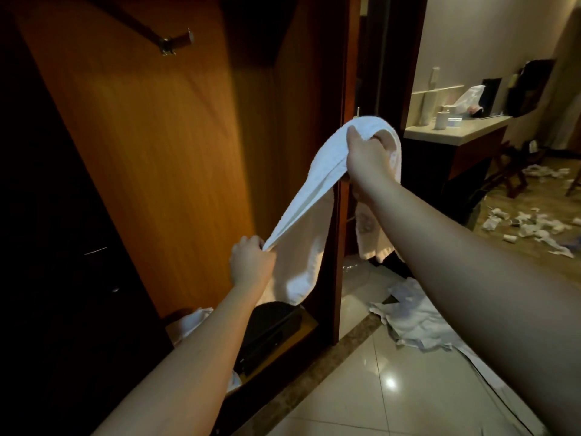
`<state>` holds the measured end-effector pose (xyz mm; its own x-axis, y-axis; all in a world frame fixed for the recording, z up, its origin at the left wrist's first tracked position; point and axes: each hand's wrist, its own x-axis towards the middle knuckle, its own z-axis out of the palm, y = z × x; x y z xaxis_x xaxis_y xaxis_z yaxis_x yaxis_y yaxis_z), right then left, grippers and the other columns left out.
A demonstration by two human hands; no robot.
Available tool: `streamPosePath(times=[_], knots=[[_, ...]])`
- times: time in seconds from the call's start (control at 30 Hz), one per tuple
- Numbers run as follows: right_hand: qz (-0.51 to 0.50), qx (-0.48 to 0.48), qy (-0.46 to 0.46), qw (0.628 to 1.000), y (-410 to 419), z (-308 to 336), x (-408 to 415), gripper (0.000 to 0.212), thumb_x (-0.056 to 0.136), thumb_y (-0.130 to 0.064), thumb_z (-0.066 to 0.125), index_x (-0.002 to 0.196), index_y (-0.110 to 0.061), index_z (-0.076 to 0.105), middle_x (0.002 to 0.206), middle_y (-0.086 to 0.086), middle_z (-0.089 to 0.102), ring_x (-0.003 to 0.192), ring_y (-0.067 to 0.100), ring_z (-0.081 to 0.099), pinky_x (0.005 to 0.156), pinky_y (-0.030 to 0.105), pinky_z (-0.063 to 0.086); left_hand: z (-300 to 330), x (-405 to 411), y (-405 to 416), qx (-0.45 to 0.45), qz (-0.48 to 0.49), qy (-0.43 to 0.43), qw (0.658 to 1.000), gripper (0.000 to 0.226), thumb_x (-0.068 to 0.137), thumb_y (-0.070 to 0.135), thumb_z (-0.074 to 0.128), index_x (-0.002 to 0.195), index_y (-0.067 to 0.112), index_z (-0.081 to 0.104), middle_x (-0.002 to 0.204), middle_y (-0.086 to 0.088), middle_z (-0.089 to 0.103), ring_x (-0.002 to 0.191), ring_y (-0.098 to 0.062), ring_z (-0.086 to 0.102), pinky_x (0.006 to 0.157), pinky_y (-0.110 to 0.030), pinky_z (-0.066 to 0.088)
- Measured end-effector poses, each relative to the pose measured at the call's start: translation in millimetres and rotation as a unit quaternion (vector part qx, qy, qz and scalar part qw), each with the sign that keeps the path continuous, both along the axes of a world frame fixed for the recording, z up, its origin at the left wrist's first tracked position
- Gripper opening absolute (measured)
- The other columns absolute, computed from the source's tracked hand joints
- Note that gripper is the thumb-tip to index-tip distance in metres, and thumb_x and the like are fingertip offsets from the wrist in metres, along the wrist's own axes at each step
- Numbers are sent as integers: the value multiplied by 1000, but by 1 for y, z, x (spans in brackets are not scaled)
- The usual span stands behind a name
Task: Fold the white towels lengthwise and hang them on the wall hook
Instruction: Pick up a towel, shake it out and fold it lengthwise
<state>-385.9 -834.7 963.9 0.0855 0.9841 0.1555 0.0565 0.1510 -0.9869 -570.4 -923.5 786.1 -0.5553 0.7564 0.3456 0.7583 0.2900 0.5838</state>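
Note:
A white towel (317, 180) is stretched between my two hands in front of a wooden wardrobe panel. My right hand (366, 154) grips its upper end, with cloth draped over the fingers and hanging down behind the wrist. My left hand (251, 262) pinches the lower folded edge, and the rest of the towel sags below it. A metal wall hook (176, 42) sticks out from the wooden panel high at the upper left, well above and left of the towel.
Crumpled white cloth (415, 322) lies on the tiled floor at the right. A dark bag (270, 328) and another white cloth (191, 322) sit in the wardrobe bottom. A counter (456, 130) with bottles stands at the back right, with paper scraps (528, 221) on the floor.

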Motion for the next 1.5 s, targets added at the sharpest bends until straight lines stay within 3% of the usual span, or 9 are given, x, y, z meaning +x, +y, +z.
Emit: streamPosePath(times=[0.27,0.5,0.63,0.8,0.9,1.1,1.2,1.3,1.5], knots=[[-26,-82,140,986,14,-2,10,41,99,-50,53,123,-16,60,84,-3,61,71,15,57,50,28,39,-30,-32,-22,-43,-12,-79,996,23,89,26,64,84,38,45,79,8,60,62,-12,61,46,-25,41],[-67,-73,150,984,24,-17,9,61,97,-48,57,147,-17,41,84,-2,60,81,16,64,80,42,61,-46,-49,-30,-50,-29,-76,995,20,91,24,65,81,28,48,79,4,59,67,-14,60,51,-26,41],[-68,-84,182,977,27,-25,9,69,95,-50,59,154,-21,37,86,-4,62,79,14,65,61,33,59,-48,-50,-35,11,-3,-19,1000,25,89,11,66,75,21,47,85,6,48,84,-19,54,63,-27,46],[-49,-103,299,947,26,-18,2,24,94,-40,67,100,-17,62,83,2,65,68,19,67,38,29,51,-49,-41,-44,71,23,-82,994,23,89,10,64,79,20,46,87,0,52,76,-19,58,58,-28,51],[-29,-137,353,925,25,-14,-2,20,93,-37,69,92,-20,60,88,6,68,72,24,69,43,34,55,-51,-34,-51,165,55,-272,947,14,91,15,63,93,24,53,94,2,61,85,-18,64,56,-23,50],[1,-171,455,874,17,-9,-11,20,95,-26,70,90,-9,62,84,13,72,64,29,73,45,39,56,-44,-34,-51,288,35,-662,691,33,93,39,64,123,23,67,117,-4,72,111,-26,67,99,-50,51],[26,-180,504,844,13,-6,-25,20,95,-21,70,101,-3,63,88,19,72,65,35,73,49,47,58,-48,-29,-52,218,-80,-707,668,35,99,42,56,127,22,63,112,-5,75,106,-28,71,90,-50,57],[41,-174,506,844,15,-4,-32,24,96,-21,68,110,-1,64,93,21,72,75,38,73,49,49,58,-60,-21,-51,128,-82,-679,718,36,98,16,62,134,15,58,109,-2,76,105,-23,69,89,-44,56],[-33,-169,470,866,40,-16,-8,20,93,-18,71,103,-2,66,87,21,71,62,38,72,47,50,56,-47,-57,-65,258,-94,-692,668,32,101,19,53,132,15,62,119,-11,72,107,-29,70,85,-48,59]])
